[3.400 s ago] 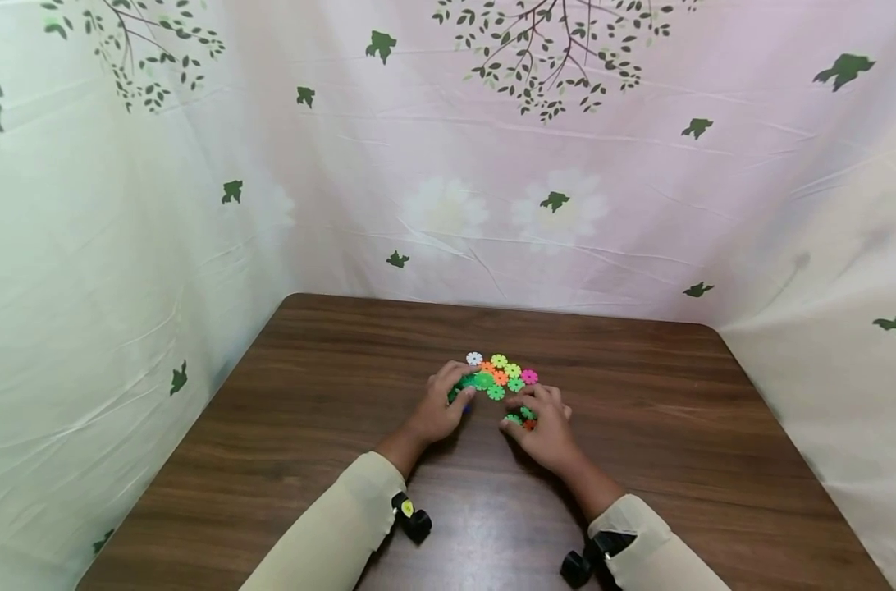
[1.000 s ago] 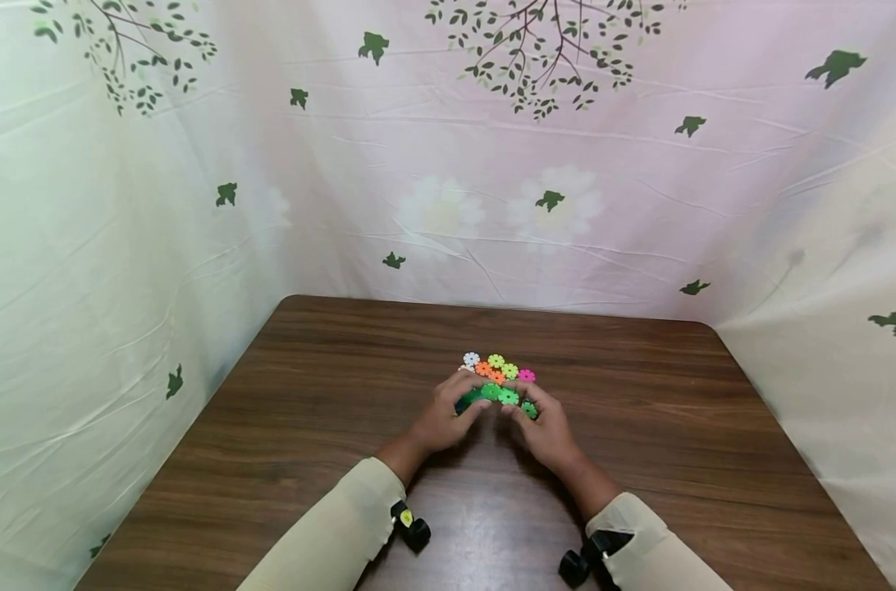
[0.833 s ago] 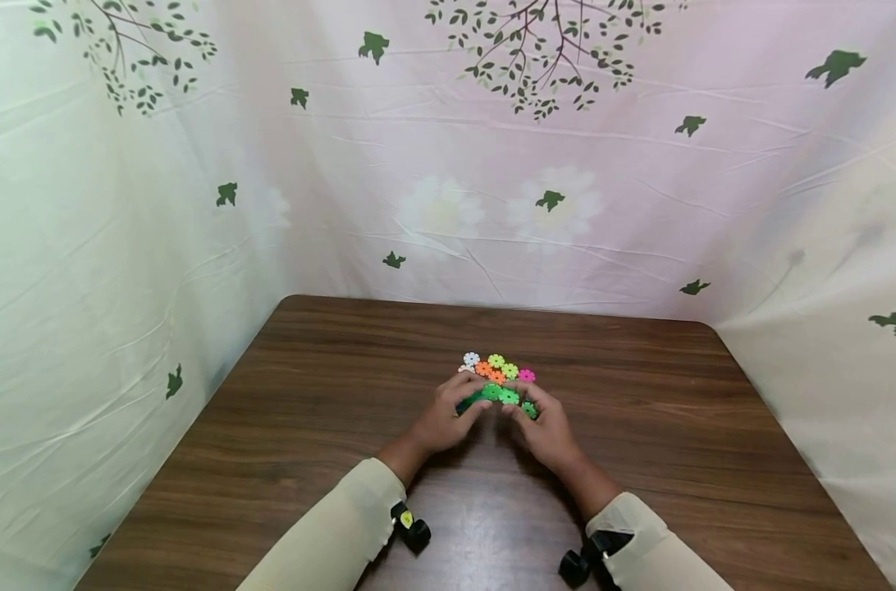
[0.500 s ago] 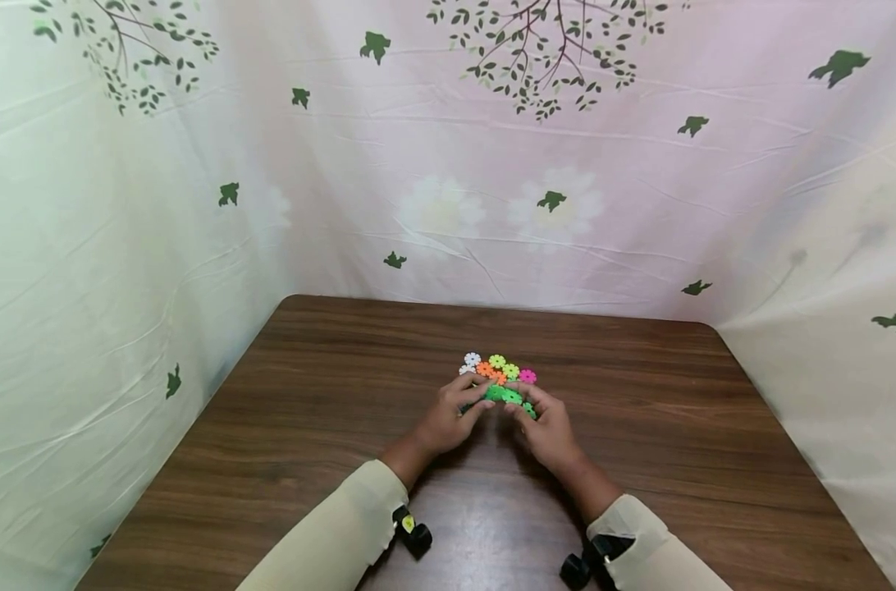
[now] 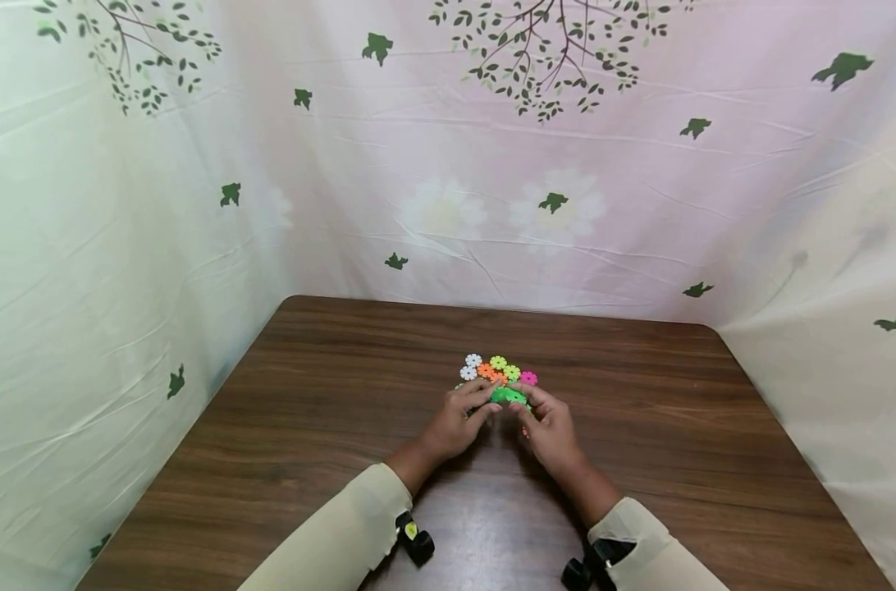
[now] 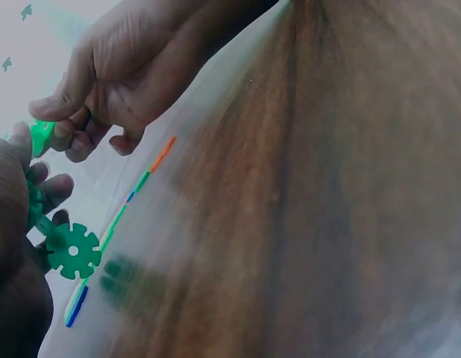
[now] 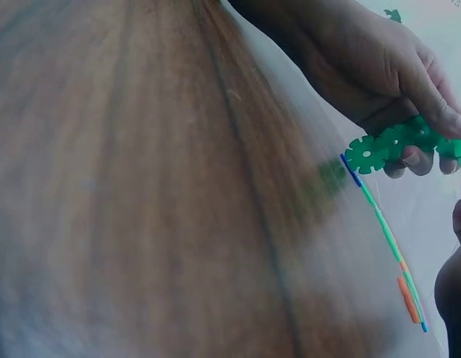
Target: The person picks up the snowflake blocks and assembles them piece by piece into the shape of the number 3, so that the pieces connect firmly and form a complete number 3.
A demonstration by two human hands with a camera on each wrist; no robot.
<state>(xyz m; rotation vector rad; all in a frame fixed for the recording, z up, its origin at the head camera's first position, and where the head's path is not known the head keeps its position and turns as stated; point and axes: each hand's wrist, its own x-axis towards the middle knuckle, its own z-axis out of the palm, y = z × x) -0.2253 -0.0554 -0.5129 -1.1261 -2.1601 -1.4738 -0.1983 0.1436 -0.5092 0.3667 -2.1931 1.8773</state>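
While the dark wood-grained bench spreads out before me, my left hand has edged rightward over the last half second to sit close beside my right hand. Both pinch the green linked chain of flower discs, held between them near the middle of the bench and shifted slightly right along with my left hand. Just beyond lies the loose cluster: a yellow-green pair, orange flower discs partly behind my left fingertips, and one pink flower disc. My hand's shift bares the lower white flower disc, half hidden a second ago. Smallest of all are the slots on the green rims; I take the close pinch to mean I'm working one joint there, though I cannot tell whether it has locked.
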